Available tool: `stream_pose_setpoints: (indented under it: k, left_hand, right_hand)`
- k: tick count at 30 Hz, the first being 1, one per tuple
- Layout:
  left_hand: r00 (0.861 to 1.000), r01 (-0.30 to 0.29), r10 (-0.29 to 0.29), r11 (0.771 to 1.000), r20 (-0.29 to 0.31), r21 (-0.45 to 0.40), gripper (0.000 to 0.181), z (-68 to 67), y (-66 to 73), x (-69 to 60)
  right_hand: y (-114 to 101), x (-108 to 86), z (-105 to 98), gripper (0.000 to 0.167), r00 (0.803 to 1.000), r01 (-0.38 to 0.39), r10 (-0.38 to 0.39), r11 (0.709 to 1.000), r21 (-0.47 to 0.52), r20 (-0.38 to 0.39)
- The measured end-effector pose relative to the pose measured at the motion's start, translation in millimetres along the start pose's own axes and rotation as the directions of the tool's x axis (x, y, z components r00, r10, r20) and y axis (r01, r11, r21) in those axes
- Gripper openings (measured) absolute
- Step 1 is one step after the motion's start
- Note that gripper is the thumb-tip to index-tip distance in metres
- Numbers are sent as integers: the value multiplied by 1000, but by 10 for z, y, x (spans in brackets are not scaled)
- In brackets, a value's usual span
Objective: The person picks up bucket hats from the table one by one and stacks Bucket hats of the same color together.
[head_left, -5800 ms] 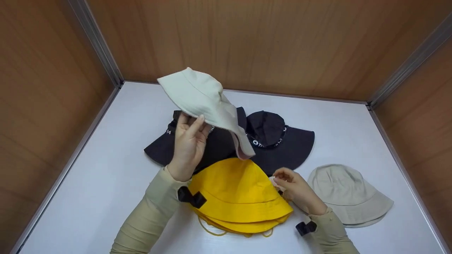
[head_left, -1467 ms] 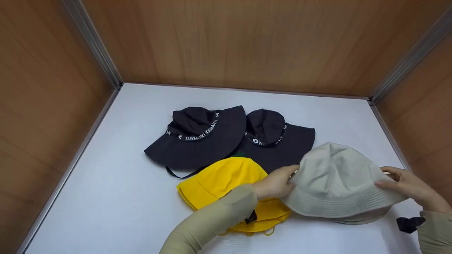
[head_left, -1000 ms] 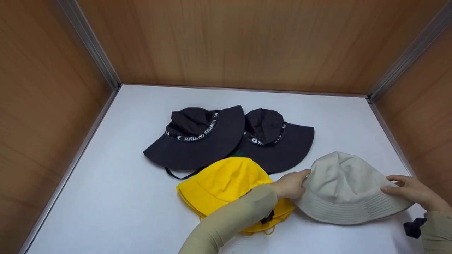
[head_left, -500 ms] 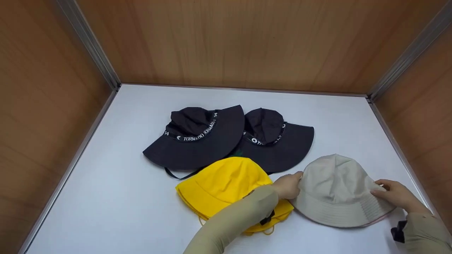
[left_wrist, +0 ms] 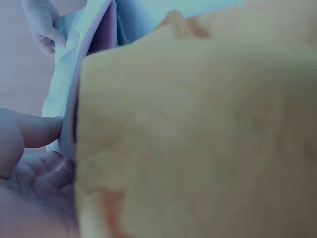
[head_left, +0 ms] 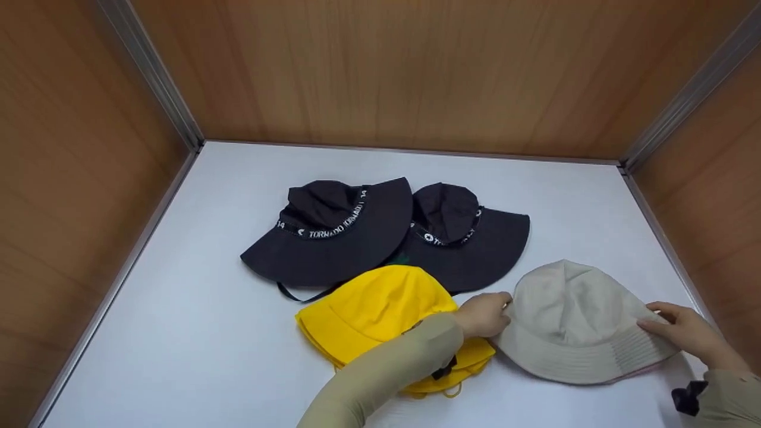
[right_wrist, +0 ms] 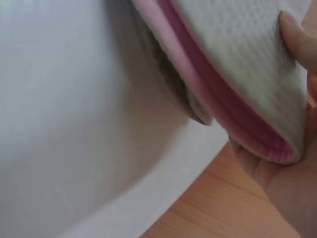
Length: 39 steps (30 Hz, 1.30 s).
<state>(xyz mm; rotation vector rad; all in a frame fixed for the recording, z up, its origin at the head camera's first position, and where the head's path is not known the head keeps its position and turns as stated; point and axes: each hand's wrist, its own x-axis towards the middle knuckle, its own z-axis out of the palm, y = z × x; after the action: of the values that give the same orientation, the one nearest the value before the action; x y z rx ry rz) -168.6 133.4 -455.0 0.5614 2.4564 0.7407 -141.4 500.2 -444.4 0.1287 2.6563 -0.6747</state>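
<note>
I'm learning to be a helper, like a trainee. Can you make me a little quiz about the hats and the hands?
1. True or false: the left hand and the right hand both hold the pale hat.
2. Which colour is the pale hat's lining in the right wrist view?
A) green
B) pink
C) orange
3. Fill in: in the head view, the left sleeve crosses in front of the ____ hat.

Key:
1. True
2. B
3. Yellow
</note>
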Motion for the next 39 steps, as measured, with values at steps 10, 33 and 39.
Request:
stream_pose_setpoints:
  k: [10,33,39]
  left_hand:
    - [996,-84,84,995,-4,45,38,18,140,4]
    - [1000,30,-29,986,-8,166,27,166,126,152]
    - [999,40,-32,974,-41,225,24,114,138,80]
  right_hand:
    - [69,-92,-170,62,999,-32,31,999,-38,-32]
    - [170,58,104,70,992,-114,114,993,-5,-62]
    - [147,70,116,66,992,-109,108,994,-13,-60]
